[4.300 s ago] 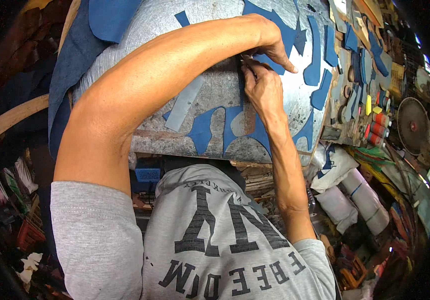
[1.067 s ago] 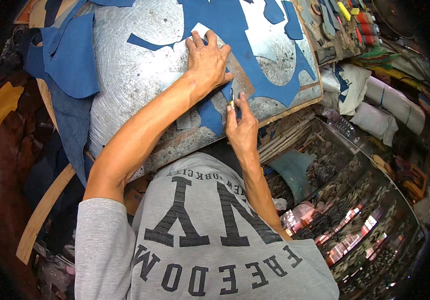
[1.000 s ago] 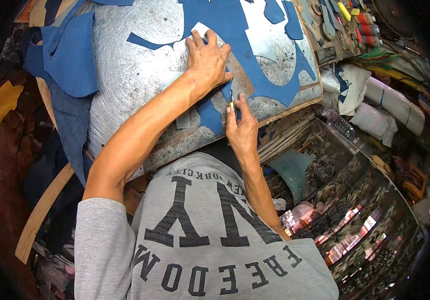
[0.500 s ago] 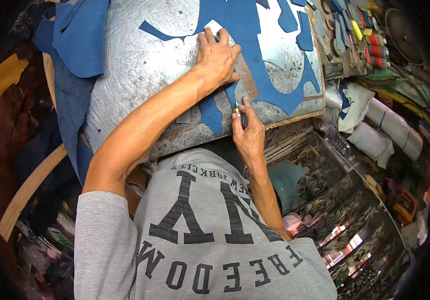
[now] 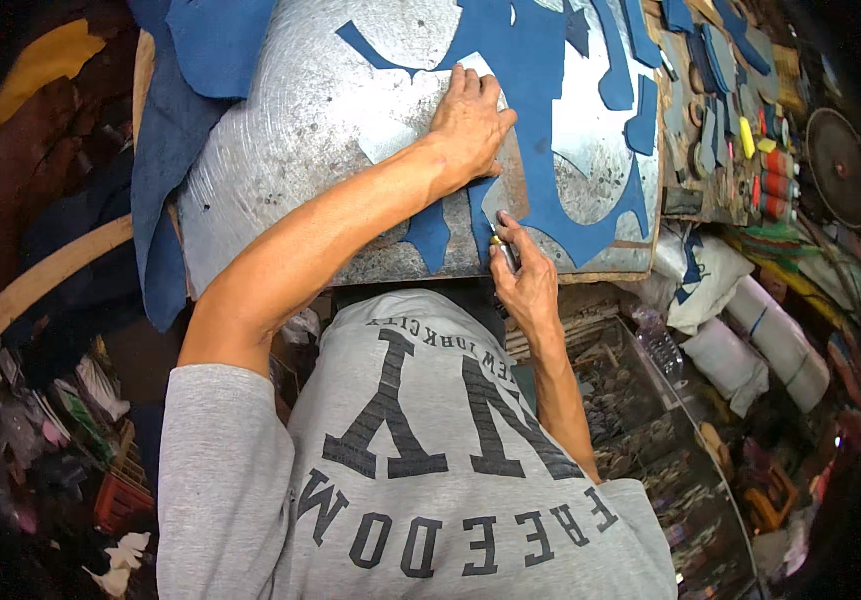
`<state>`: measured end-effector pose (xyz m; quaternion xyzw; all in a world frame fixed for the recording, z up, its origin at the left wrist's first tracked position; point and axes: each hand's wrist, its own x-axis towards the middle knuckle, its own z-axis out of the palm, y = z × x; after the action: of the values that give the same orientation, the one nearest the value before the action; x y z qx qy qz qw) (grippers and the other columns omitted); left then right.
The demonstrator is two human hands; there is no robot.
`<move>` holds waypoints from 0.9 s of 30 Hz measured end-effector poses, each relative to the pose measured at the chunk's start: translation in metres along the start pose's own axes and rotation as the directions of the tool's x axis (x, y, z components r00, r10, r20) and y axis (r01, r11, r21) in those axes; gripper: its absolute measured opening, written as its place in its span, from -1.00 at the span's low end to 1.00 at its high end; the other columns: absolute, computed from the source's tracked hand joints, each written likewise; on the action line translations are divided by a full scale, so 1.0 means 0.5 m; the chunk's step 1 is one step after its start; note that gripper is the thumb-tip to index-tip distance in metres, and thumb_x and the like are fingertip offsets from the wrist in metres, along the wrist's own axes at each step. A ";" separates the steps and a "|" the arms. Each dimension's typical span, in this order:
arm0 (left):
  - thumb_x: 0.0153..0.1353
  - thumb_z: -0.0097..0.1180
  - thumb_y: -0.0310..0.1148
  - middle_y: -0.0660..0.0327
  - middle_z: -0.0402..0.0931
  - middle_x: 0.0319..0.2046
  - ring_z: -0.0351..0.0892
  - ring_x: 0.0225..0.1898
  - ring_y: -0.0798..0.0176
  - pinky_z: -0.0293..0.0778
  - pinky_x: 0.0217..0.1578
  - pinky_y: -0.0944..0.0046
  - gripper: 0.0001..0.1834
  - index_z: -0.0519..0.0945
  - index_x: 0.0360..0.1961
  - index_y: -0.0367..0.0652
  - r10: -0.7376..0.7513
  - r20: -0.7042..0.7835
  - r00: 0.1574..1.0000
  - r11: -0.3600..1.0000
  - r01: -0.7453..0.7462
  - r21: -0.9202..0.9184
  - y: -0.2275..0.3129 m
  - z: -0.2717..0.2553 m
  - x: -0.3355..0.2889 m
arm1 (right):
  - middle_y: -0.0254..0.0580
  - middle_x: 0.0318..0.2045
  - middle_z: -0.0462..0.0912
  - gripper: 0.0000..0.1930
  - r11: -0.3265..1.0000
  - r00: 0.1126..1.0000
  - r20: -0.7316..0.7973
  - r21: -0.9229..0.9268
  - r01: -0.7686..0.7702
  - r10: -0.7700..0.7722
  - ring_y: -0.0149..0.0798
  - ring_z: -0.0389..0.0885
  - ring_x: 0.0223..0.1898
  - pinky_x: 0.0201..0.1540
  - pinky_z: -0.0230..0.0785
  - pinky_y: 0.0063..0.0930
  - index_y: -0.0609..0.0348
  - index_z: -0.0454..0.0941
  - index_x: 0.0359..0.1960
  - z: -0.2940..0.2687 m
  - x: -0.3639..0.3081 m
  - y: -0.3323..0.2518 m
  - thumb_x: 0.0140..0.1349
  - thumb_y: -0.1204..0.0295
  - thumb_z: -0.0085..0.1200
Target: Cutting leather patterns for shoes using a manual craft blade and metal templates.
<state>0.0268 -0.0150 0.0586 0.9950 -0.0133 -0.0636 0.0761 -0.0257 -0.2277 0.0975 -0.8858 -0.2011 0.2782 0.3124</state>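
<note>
My left hand (image 5: 472,118) lies with its fingers stretched out on a pale, flat piece (image 5: 472,62), pressing on the work from above. Beneath and around it spreads a blue leather-like sheet (image 5: 530,115) with curved cut-outs. My right hand (image 5: 524,262) grips a slim craft knife (image 5: 501,250) with a brass-coloured collar. The blade end points away from me, at a narrow blue strip (image 5: 481,232) near the board's front edge. A separate small blue piece (image 5: 430,238) lies left of the strip. The left palm hides part of the sheet.
All this rests on a scratched metal-topped board (image 5: 300,130). More blue material (image 5: 180,150) hangs over its left side. At right stand a side bench with cut pieces, red thread spools (image 5: 776,185) and a yellow marker (image 5: 746,137). White wrapped rolls (image 5: 775,335) lie below it.
The whole view has shifted, so the board appears farther right. My right hand and the knife have come a little nearer to me; my left hand stays on the pale piece.
</note>
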 end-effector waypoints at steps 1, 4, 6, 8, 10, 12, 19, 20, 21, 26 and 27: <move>-0.16 0.43 0.10 -0.10 0.45 0.06 0.42 0.12 -0.09 0.06 0.31 -0.18 -0.32 0.65 0.00 0.02 -0.007 0.019 1.000 1.000 0.007 0.016 0.008 -0.010 -0.001 | 0.07 -0.10 0.68 -0.58 0.999 1.000 0.017 -0.017 0.027 -0.027 0.10 0.67 -0.09 -0.03 0.49 -0.20 0.19 0.49 0.15 -0.005 0.003 0.003 0.24 0.46 0.11; -0.15 0.42 0.10 -0.09 0.47 0.04 0.41 0.13 -0.08 0.08 0.30 -0.14 -0.33 0.65 -0.02 -0.02 -0.014 0.025 1.000 0.991 0.011 0.133 0.041 -0.002 -0.002 | 0.06 -0.03 0.66 -0.62 0.998 0.997 0.062 -0.033 0.053 -0.051 0.10 0.65 -0.04 -0.01 0.49 -0.20 0.18 0.51 0.11 -0.013 0.009 0.015 0.24 0.45 0.11; -0.14 0.41 0.13 -0.13 0.47 0.03 0.36 0.19 -0.12 0.04 0.34 -0.14 -0.28 0.63 -0.01 -0.11 -0.010 0.096 0.995 0.995 0.000 0.102 0.047 -0.016 -0.009 | 0.05 0.01 0.64 -0.63 0.998 0.995 0.087 -0.036 0.046 -0.043 0.09 0.64 -0.01 0.00 0.49 -0.20 0.16 0.52 0.09 -0.013 0.010 0.029 0.24 0.45 0.12; -0.16 0.42 0.18 -0.19 0.43 0.09 0.31 0.25 -0.19 -0.02 0.37 -0.16 -0.14 0.54 0.08 -0.19 -0.016 0.142 0.990 0.992 -0.002 0.128 0.052 -0.030 -0.022 | 0.12 0.18 0.51 -0.65 0.969 0.976 0.045 -0.118 0.217 -0.213 0.13 0.60 0.06 0.02 0.50 -0.17 0.11 0.55 0.08 -0.016 0.012 0.037 0.24 0.41 0.15; -0.18 0.42 0.21 -0.22 0.39 0.12 0.26 0.28 -0.22 -0.05 0.38 -0.16 -0.08 0.49 0.12 -0.22 -0.033 0.146 0.989 0.987 0.009 0.162 0.064 -0.030 -0.030 | 0.20 0.21 0.46 -0.69 0.972 0.982 0.045 -0.145 0.186 -0.181 0.15 0.55 0.12 0.08 0.45 -0.17 0.17 0.57 0.03 -0.028 0.011 0.024 0.25 0.43 0.14; -0.20 0.42 0.25 -0.25 0.35 0.16 0.21 0.32 -0.24 -0.08 0.39 -0.17 -0.01 0.44 0.15 -0.25 -0.047 0.154 0.987 0.980 0.016 0.197 0.069 -0.028 -0.035 | 0.28 0.24 0.41 -0.72 0.974 0.988 0.043 -0.169 0.150 -0.145 0.17 0.49 0.19 0.14 0.40 -0.17 0.23 0.60 -0.01 -0.031 0.010 0.025 0.26 0.46 0.13; -0.25 0.44 0.26 -0.27 0.26 0.21 0.14 0.36 -0.26 -0.10 0.40 -0.18 0.04 0.41 0.16 -0.25 -0.086 0.196 0.977 0.988 0.059 0.143 0.071 -0.026 -0.030 | 0.19 0.34 0.29 -0.71 0.963 0.976 0.107 -0.175 0.206 -0.190 0.20 0.60 0.04 -0.01 0.52 -0.13 0.08 0.62 0.01 -0.051 0.014 0.055 0.25 0.41 0.15; -0.25 0.45 0.26 -0.27 0.27 0.21 0.14 0.36 -0.26 -0.10 0.40 -0.18 0.04 0.41 0.15 -0.25 -0.086 0.200 0.976 0.989 0.059 0.134 0.072 -0.027 -0.029 | 0.17 0.33 0.31 -0.71 0.959 0.972 0.110 -0.172 0.224 -0.207 0.19 0.61 0.03 -0.01 0.53 -0.14 0.08 0.62 0.02 -0.056 0.015 0.057 0.25 0.41 0.15; -0.25 0.45 0.26 -0.27 0.27 0.21 0.14 0.36 -0.26 -0.10 0.40 -0.18 0.04 0.41 0.15 -0.25 -0.089 0.201 0.976 0.989 0.063 0.133 0.074 -0.027 -0.030 | 0.17 0.33 0.31 -0.71 0.959 0.972 0.113 -0.172 0.225 -0.208 0.19 0.61 0.03 -0.01 0.53 -0.14 0.08 0.62 0.02 -0.061 0.015 0.059 0.25 0.41 0.15; -0.29 0.48 0.23 -0.23 0.27 0.22 0.16 0.35 -0.24 -0.08 0.40 -0.18 0.04 0.42 0.14 -0.24 -0.114 0.176 0.978 0.988 0.093 0.126 0.077 -0.023 -0.030 | 0.07 0.32 0.36 -0.69 0.944 0.954 0.191 -0.196 0.266 -0.230 0.15 0.62 0.01 -0.01 0.53 -0.17 0.06 0.61 0.03 -0.085 0.026 0.069 0.23 0.44 0.14; -0.29 0.48 0.23 -0.23 0.27 0.22 0.16 0.35 -0.24 -0.08 0.40 -0.18 0.04 0.42 0.14 -0.24 -0.121 0.176 0.977 0.987 0.099 0.128 0.078 -0.023 -0.030 | 0.07 0.32 0.36 -0.69 0.942 0.952 0.195 -0.195 0.272 -0.234 0.15 0.62 0.01 -0.01 0.53 -0.17 0.06 0.61 0.03 -0.090 0.029 0.066 0.23 0.44 0.14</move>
<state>0.0126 -0.0511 0.0775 0.9869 0.0311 -0.1581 0.0116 0.0190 -0.2636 0.0996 -0.8546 -0.3688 0.2859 0.2278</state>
